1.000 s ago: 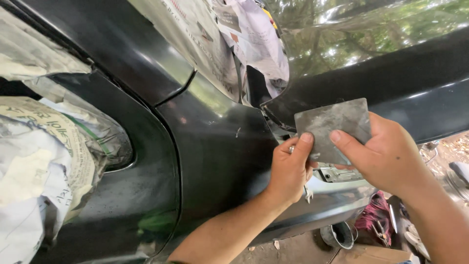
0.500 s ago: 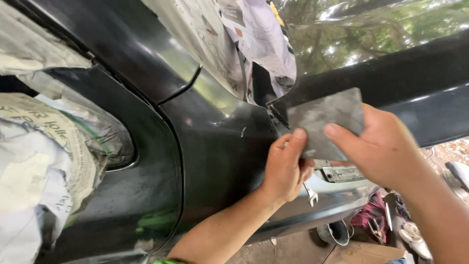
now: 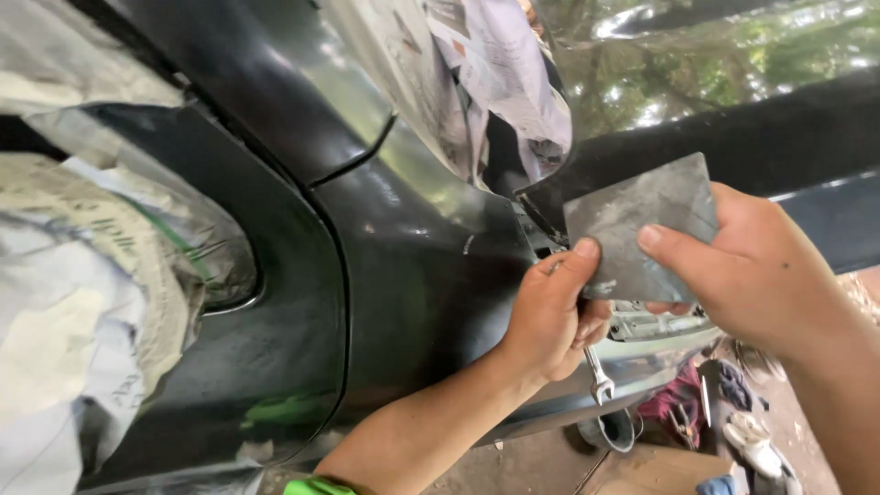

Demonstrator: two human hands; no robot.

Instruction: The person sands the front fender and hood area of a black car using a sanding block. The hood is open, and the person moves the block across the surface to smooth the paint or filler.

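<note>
**Grey sheet shifts up the black panel**

Against the car body panel point(image 3: 403, 275), both hands pinch a grey sheet point(image 3: 642, 225): left hand point(image 3: 550, 316) (a wrench point(image 3: 598, 374) tucked under it) thumb on its lower corner, right hand point(image 3: 742, 266) closed round its right edge. The sheet sits slightly higher than a second ago, still being positioned beside the newspaper masking point(image 3: 495, 82).

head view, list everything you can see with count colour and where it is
car body panel: one, glossy black, fills the middle of the view
masking paper: several sheets, off-white and printed, over the opening at far left and up at top centre
flat sheet: one, grey and smudged, held against the panel at centre right
wrench: one, silver, open end sticking out below the left hand
small pot: one, dark, on the ground under the car
rags and clutter: a few, red and pale, ground at bottom right
left hand: thumb on the sheet's lower edge, fingers curled round the wrench
right hand: grips the sheet's right side
</note>
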